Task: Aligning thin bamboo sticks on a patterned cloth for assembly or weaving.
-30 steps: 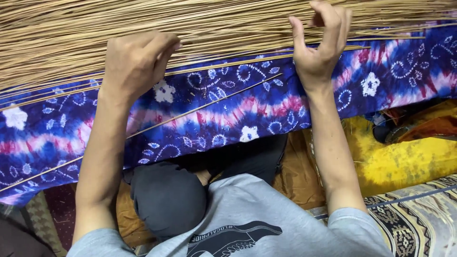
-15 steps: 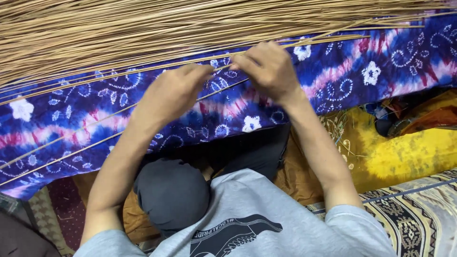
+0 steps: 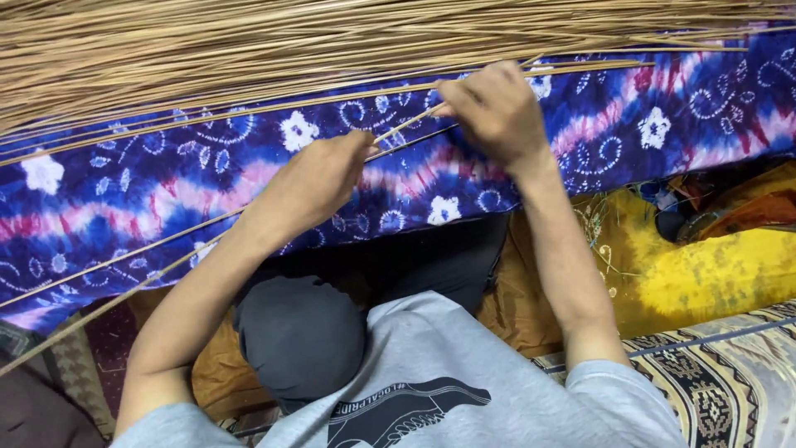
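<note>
Two bare hands at work over a blue, purple and pink tie-dyed cloth [image 3: 166,199] that runs across the whole width of the view. The left hand [image 3: 319,182] has its fingers closed together on thin tan sticks [image 3: 157,257]; two long ones can be counted trailing from it down toward the lower left corner, lying across the cloth. The right hand [image 3: 496,112] sits just beside the left, up and to the right, its fingers pinched on the near end of a stick [image 3: 406,124] that spans the short gap between the two hands. Whether this is one stick or two lying close together cannot be told, as the knuckles cover the grip. Along the top edge lies one large heap of the same sticks [image 3: 249,50], too many to count, its lower fringe resting on the cloth. A few loose sticks run along the cloth just below the heap. One yellow cloth [image 3: 705,274] lies at the right, below the tie-dyed one, and one patterned mat [image 3: 730,373] fills the lower right corner.
</note>
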